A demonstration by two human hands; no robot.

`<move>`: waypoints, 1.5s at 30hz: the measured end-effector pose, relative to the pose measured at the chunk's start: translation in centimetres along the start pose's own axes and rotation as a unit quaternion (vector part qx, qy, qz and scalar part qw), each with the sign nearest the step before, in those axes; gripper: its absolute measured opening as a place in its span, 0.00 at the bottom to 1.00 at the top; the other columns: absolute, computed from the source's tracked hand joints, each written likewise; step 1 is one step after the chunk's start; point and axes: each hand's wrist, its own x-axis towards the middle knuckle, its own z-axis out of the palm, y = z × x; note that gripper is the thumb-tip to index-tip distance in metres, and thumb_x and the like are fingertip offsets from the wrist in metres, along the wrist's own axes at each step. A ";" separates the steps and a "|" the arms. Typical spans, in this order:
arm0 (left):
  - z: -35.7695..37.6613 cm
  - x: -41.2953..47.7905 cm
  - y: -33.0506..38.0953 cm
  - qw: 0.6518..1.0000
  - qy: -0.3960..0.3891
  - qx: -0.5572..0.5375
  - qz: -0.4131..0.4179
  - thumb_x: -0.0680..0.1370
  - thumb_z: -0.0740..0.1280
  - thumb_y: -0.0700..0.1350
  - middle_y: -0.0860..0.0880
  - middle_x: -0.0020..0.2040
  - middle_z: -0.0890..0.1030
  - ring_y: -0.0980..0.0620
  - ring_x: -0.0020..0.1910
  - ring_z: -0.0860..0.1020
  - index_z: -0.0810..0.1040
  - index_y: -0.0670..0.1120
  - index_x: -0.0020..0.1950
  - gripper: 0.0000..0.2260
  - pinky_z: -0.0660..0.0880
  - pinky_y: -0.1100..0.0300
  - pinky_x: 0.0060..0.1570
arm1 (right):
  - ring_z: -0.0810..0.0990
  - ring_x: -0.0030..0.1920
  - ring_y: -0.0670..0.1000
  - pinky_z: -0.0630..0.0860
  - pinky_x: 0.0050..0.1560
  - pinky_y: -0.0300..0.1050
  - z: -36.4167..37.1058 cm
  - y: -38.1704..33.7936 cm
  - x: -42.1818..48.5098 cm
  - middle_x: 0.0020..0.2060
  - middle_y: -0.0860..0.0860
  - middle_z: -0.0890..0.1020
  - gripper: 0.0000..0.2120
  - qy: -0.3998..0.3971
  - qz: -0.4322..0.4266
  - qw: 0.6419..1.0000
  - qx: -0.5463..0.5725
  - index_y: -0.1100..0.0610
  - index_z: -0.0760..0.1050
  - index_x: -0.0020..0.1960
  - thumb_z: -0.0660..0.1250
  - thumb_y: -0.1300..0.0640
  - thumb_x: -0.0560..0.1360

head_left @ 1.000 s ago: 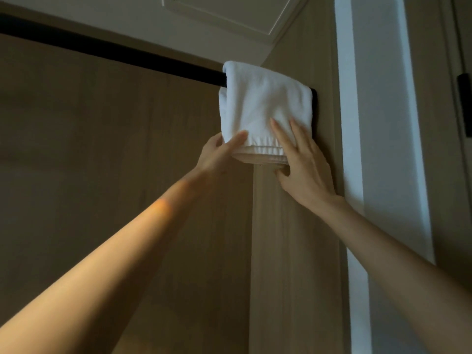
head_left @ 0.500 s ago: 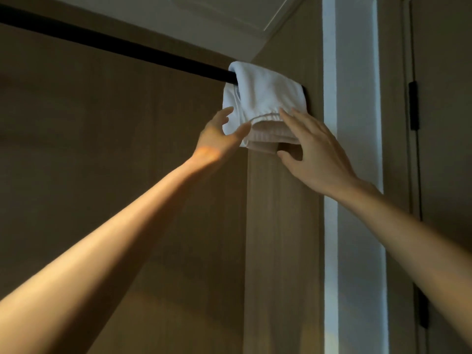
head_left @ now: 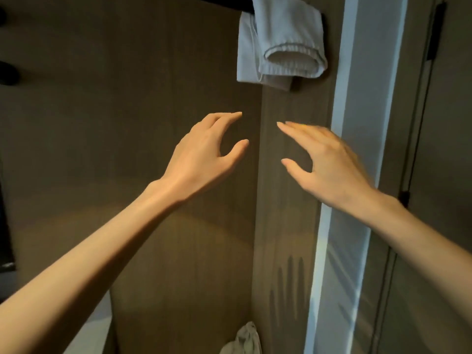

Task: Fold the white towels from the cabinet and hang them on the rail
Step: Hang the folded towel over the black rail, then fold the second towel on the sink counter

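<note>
1. Hanging over the black metal rail [head_left: 237, 5] at the top of the view, the folded white terry towel [head_left: 281, 39] sits at the rail's right end, in the corner where two brown wood-grain panels [head_left: 127, 98] meet.
2. The towel's front layer ends in a stitched hem that bulges open like a loop, and a longer layer hangs just behind it and a little lower.
3. The left hand [head_left: 204, 154] is raised below the towel and apart from it. Its fingers are loosely curved, its thumb is spread, and it holds nothing.
4. The right hand [head_left: 329, 164] is at about the same height, near the left hand but not touching it. Its fingers are stretched forward, its thumb is spread, and it holds nothing. Its outline is slightly blurred.
5. Both bare forearms reach up from the lower corners of the view.
6. A pale white vertical strip [head_left: 357, 98] runs just right of the corner panel, and a dark door [head_left: 447, 149] with a black hinge stands beyond it.
7. A shadow of fingers [head_left: 288, 284] falls on the corner panel lower down.
8. A crumpled white cloth [head_left: 245, 338] shows at the bottom edge, well below the hands.
</note>
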 end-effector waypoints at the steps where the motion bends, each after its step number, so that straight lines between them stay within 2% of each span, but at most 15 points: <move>1: 0.1 -1.8 0.0 1.000 -0.008 0.019 -0.002 0.79 0.61 0.58 0.55 0.70 0.70 0.54 0.67 0.70 0.66 0.54 0.73 0.23 0.69 0.56 0.64 | 0.66 0.72 0.49 0.60 0.72 0.48 0.6 -0.5 -1.5 0.72 0.47 0.69 0.28 -0.015 0.001 1.000 0.006 0.48 0.63 0.75 0.66 0.50 0.77; 4: 0.5 -7.2 0.2 0.996 -0.043 0.074 -0.008 0.80 0.60 0.57 0.53 0.70 0.71 0.52 0.68 0.70 0.65 0.53 0.74 0.23 0.68 0.55 0.66 | 0.65 0.72 0.49 0.59 0.74 0.51 2.3 -2.0 -6.0 0.72 0.46 0.69 0.27 -0.068 0.001 0.997 0.028 0.47 0.63 0.75 0.65 0.50 0.78; 6: 0.8 -10.5 0.3 0.992 -0.071 0.100 -0.019 0.80 0.60 0.57 0.51 0.70 0.71 0.50 0.69 0.69 0.65 0.52 0.74 0.23 0.67 0.49 0.68 | 0.66 0.73 0.49 0.59 0.74 0.53 3.5 -2.8 -8.7 0.72 0.47 0.69 0.27 -0.094 -0.001 0.994 0.047 0.47 0.64 0.75 0.65 0.50 0.78; 9: 1.3 -15.8 0.5 0.986 -0.107 0.119 -0.057 0.80 0.60 0.56 0.50 0.70 0.72 0.48 0.70 0.69 0.66 0.52 0.74 0.23 0.67 0.45 0.68 | 0.67 0.72 0.51 0.57 0.73 0.53 5.7 -4.1 -12.6 0.71 0.48 0.70 0.25 -0.135 -0.009 0.988 0.080 0.48 0.65 0.74 0.65 0.50 0.78; 12: 1.7 -21.1 0.3 0.977 -0.148 0.126 -0.092 0.80 0.60 0.56 0.49 0.70 0.72 0.47 0.70 0.70 0.66 0.52 0.74 0.23 0.68 0.45 0.68 | 0.69 0.70 0.52 0.59 0.72 0.54 8.1 -5.8 -16.7 0.70 0.49 0.72 0.25 -0.167 -0.022 0.980 0.105 0.49 0.67 0.73 0.65 0.51 0.77; 18: 2.9 -31.0 -1.3 0.955 -0.228 0.133 -0.135 0.80 0.61 0.54 0.48 0.69 0.72 0.47 0.69 0.70 0.66 0.51 0.74 0.23 0.70 0.46 0.66 | 0.71 0.68 0.52 0.64 0.69 0.53 13.5 -9.9 -24.5 0.68 0.48 0.74 0.24 -0.251 -0.024 0.954 0.162 0.50 0.68 0.73 0.65 0.52 0.77; 24: 6.6 -41.1 -4.4 0.936 -0.285 0.108 -0.176 0.79 0.64 0.50 0.47 0.67 0.74 0.48 0.65 0.72 0.68 0.47 0.73 0.23 0.72 0.52 0.61 | 0.74 0.62 0.51 0.68 0.62 0.49 21.0 -13.5 -33.6 0.61 0.47 0.78 0.20 -0.357 0.023 0.913 0.197 0.50 0.72 0.69 0.65 0.53 0.78; 28: 10.7 -49.9 -6.6 0.919 -0.319 0.077 -0.219 0.79 0.64 0.49 0.48 0.67 0.74 0.49 0.65 0.73 0.67 0.48 0.74 0.22 0.73 0.54 0.59 | 0.75 0.59 0.49 0.71 0.56 0.46 27.0 -15.3 -40.8 0.58 0.46 0.79 0.14 -0.440 0.058 0.874 0.196 0.49 0.75 0.64 0.64 0.51 0.79; 32: 16.7 -60.5 -9.4 0.895 -0.356 0.057 -0.264 0.80 0.62 0.50 0.50 0.69 0.72 0.51 0.66 0.71 0.66 0.50 0.74 0.23 0.72 0.57 0.61 | 0.80 0.49 0.46 0.77 0.43 0.44 34.3 -16.2 -50.2 0.49 0.44 0.83 0.09 -0.509 0.104 0.830 0.204 0.47 0.78 0.57 0.62 0.51 0.79; 34: 20.1 -66.0 -11.0 0.882 -0.378 0.049 -0.279 0.80 0.63 0.50 0.49 0.70 0.71 0.50 0.67 0.70 0.65 0.50 0.75 0.23 0.71 0.56 0.62 | 0.81 0.47 0.49 0.78 0.44 0.46 38.7 -16.6 -55.6 0.48 0.45 0.83 0.09 -0.555 0.130 0.801 0.186 0.45 0.78 0.56 0.61 0.48 0.79; 37: 25.6 -73.7 -13.8 0.866 -0.407 0.052 -0.287 0.80 0.62 0.49 0.47 0.72 0.68 0.48 0.70 0.67 0.62 0.49 0.76 0.24 0.68 0.52 0.66 | 0.81 0.51 0.50 0.78 0.50 0.48 45.6 -17.2 -64.1 0.51 0.46 0.83 0.09 -0.600 0.154 0.769 0.156 0.44 0.77 0.57 0.62 0.47 0.79; 42: 34.3 -84.5 -17.8 0.841 -0.450 0.077 -0.289 0.81 0.59 0.51 0.48 0.77 0.58 0.45 0.76 0.57 0.55 0.52 0.78 0.26 0.59 0.48 0.72 | 0.80 0.53 0.50 0.75 0.49 0.44 56.6 -17.5 -76.7 0.55 0.48 0.82 0.11 -0.602 0.184 0.767 0.122 0.47 0.77 0.59 0.67 0.50 0.77; 45: 38.4 -89.5 -19.7 0.823 -0.478 0.102 -0.290 0.82 0.57 0.52 0.49 0.79 0.49 0.44 0.78 0.46 0.48 0.55 0.79 0.28 0.52 0.43 0.74 | 0.80 0.55 0.51 0.78 0.51 0.48 62.0 -17.4 -82.9 0.56 0.50 0.81 0.16 -0.592 0.212 0.772 0.096 0.47 0.76 0.61 0.70 0.48 0.74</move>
